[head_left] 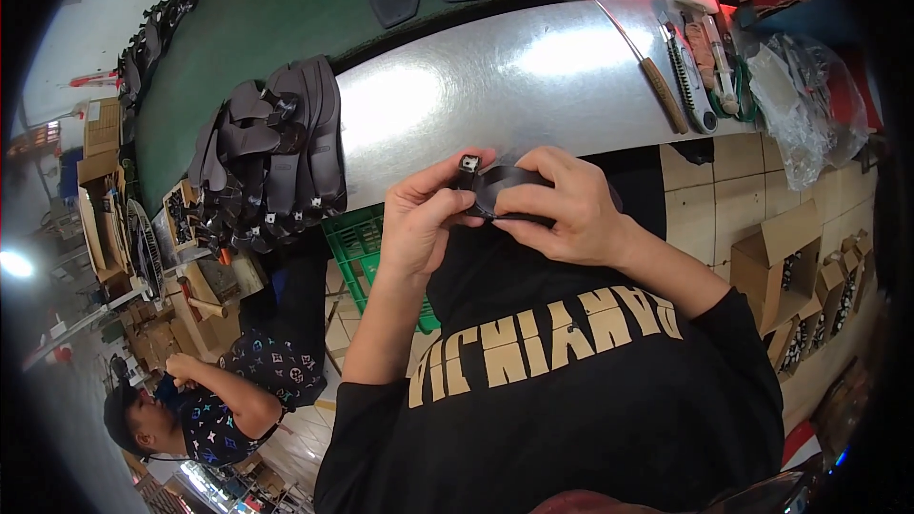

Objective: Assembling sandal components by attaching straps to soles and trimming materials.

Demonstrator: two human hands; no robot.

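Both my hands meet over the near edge of the metal bench (457, 95), gripping a dark sandal (497, 183). My left hand (416, 219) pinches the strap end beside a small square, shiny ornament (469, 164). Curled over the other side of the sandal is my right hand (564, 205), its fingers pressing on the dark strap or sole. The palms and fingers hide much of the sandal's shape.
Dark sandals (286, 157) lie heaped to the left, by a green belt (286, 14). A wooden-handled tool (662, 90), a brush (682, 71) and a plastic bag (800, 105) lie right. A green crate (357, 262) stands below; another person (238, 390) works at left.
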